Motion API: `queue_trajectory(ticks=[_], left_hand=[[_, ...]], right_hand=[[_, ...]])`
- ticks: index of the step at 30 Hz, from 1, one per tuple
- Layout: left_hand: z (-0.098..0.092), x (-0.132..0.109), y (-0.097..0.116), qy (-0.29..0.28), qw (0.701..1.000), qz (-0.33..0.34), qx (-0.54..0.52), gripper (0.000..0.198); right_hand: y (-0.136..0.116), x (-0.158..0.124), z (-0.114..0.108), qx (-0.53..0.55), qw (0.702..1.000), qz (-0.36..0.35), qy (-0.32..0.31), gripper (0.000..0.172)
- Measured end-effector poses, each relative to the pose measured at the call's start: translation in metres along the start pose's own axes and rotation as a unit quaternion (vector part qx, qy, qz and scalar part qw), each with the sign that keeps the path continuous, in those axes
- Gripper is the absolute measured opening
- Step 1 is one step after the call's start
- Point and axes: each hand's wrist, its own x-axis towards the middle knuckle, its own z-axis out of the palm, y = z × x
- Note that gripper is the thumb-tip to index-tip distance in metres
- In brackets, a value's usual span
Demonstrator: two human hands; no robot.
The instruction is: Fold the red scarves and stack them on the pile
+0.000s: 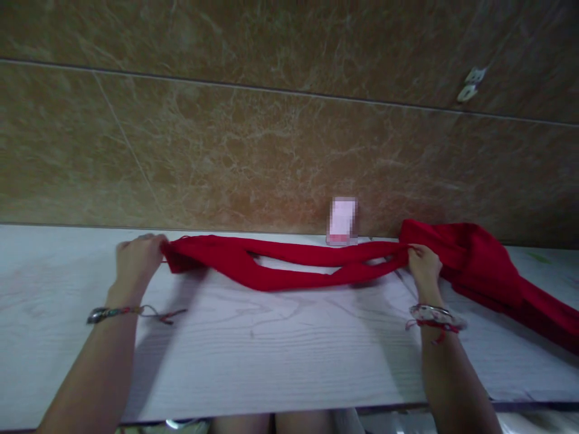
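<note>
A long red cloth (289, 262) is stretched between my hands above a white wood-grain table (271, 349). My left hand (138, 256) is closed on the cloth's left end. My right hand (423, 265) pinches the cloth further along, and the rest of it lies bunched on the table to the right (488, 271), trailing toward the right edge. Both wrists wear bracelets.
A small pink-white object (342, 221), blurred, stands against the brown marble wall (271, 150) at the table's back. A white wall fitting (470, 84) sits at the upper right. The table's front edge runs just above my knees.
</note>
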Motion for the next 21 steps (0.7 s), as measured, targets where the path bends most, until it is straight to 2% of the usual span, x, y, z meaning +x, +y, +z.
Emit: queue_trajectory(ticks=[2, 3, 5, 6, 8, 9, 11, 13, 17, 21], left_hand=[[0.006, 0.000, -0.009, 0.000, 0.998, -0.060, 0.005, 0.032], [0.009, 0.000, -0.005, 0.014, 0.998, -0.058, 0.000, 0.034], [0.014, 0.000, 0.018, 0.022, 0.999, 0.023, -0.035, 0.041], [0.016, -0.001, 0.035, 0.001, 0.994, 0.091, -0.065, 0.043], [0.020, -0.008, 0.067, -0.080, 0.965, 0.224, -0.108, 0.043], [0.023, -0.013, 0.080, -0.120, 0.955, 0.252, -0.099, 0.043], [0.030, -0.022, 0.095, -0.174, 0.952, 0.245, -0.060, 0.050], [0.038, -0.027, 0.095, -0.187, 0.964, 0.187, -0.020, 0.058], [0.053, -0.020, 0.070, -0.173, 0.981, 0.090, 0.006, 0.066], [0.059, -0.013, 0.034, -0.168, 0.986, 0.009, -0.004, 0.070]], right_hand=[[-0.002, -0.003, 0.001, -0.002, 0.997, -0.079, 0.004, 0.031], [-0.008, -0.008, 0.005, 0.008, 0.989, -0.148, -0.005, 0.033], [-0.027, -0.027, 0.016, 0.035, 0.950, -0.304, -0.061, 0.034], [-0.037, -0.040, 0.024, 0.045, 0.922, -0.369, -0.108, 0.034], [-0.057, -0.068, 0.038, 0.034, 0.867, -0.455, -0.202, 0.033], [-0.064, -0.080, 0.044, 0.013, 0.846, -0.477, -0.239, 0.034], [-0.074, -0.099, 0.052, -0.045, 0.825, -0.484, -0.289, 0.033], [-0.080, -0.107, 0.056, -0.108, 0.822, -0.466, -0.308, 0.030], [-0.083, -0.099, 0.054, -0.181, 0.826, -0.439, -0.304, 0.029], [-0.070, -0.084, 0.046, -0.168, 0.855, -0.393, -0.292, 0.031]])
